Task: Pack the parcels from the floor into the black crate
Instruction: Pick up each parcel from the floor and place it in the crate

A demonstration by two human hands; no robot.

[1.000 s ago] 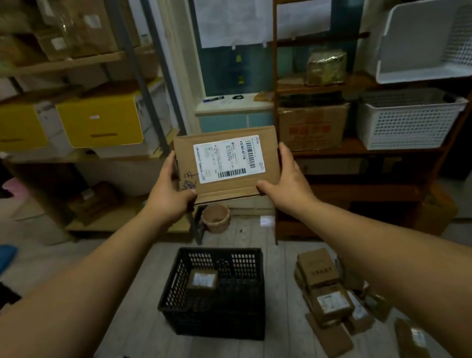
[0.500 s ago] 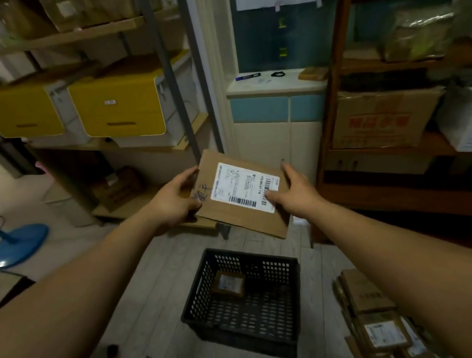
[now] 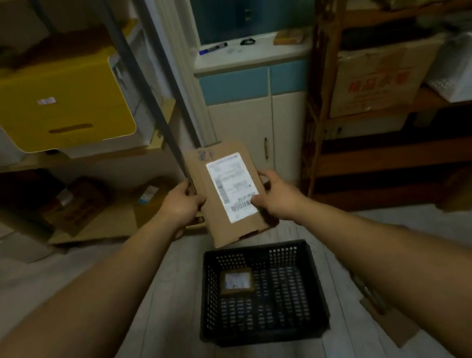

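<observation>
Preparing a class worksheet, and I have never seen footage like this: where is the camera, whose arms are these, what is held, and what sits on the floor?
No machine here: a person wears one camera on the head, looking forward and down, so the arms are their own. The left hand and right hand grip a flat parcel with a white label by its long sides. Below, on the floor, stands a black crate with one small parcel inside. Behind stand shelves with boxes.
</observation>
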